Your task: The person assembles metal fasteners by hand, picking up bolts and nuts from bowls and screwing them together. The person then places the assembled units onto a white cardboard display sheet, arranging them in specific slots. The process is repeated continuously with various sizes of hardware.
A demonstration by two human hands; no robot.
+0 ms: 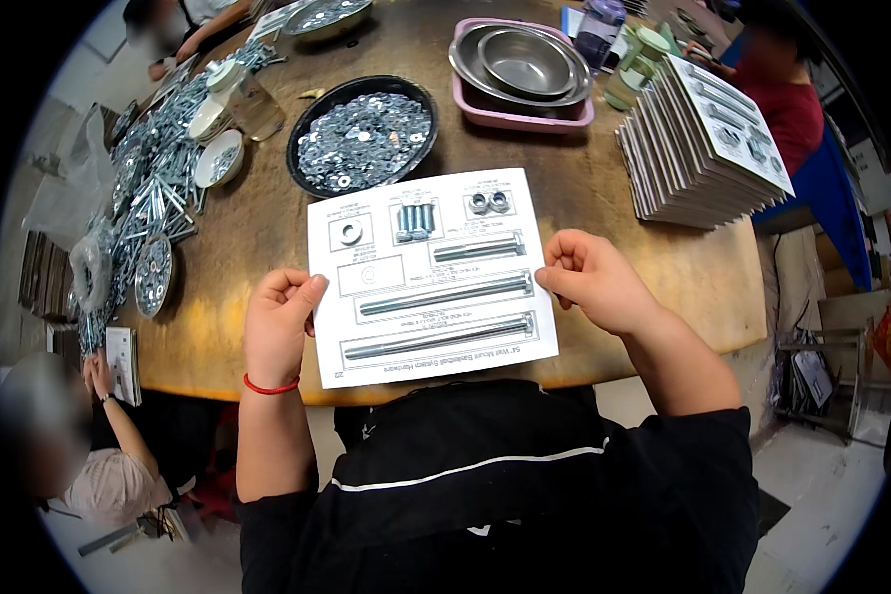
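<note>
A white hardware card (431, 277) lies flat on the round wooden table (663, 267) right in front of me. Packed onto it are long bolts, short bolts, nuts and a washer in printed boxes. My left hand (279, 322) rests curled at the card's left edge, thumb touching the border. My right hand (594, 282) pinches the card's right edge with thumb and fingers. A red band circles my left wrist.
A black bowl of washers (362, 137) sits beyond the card. Bolts and small dishes (158, 198) crowd the left side. Nested steel bowls in a pink tray (521, 71) stand at the back. A stack of cards (703, 148) is at right. Other people sit around.
</note>
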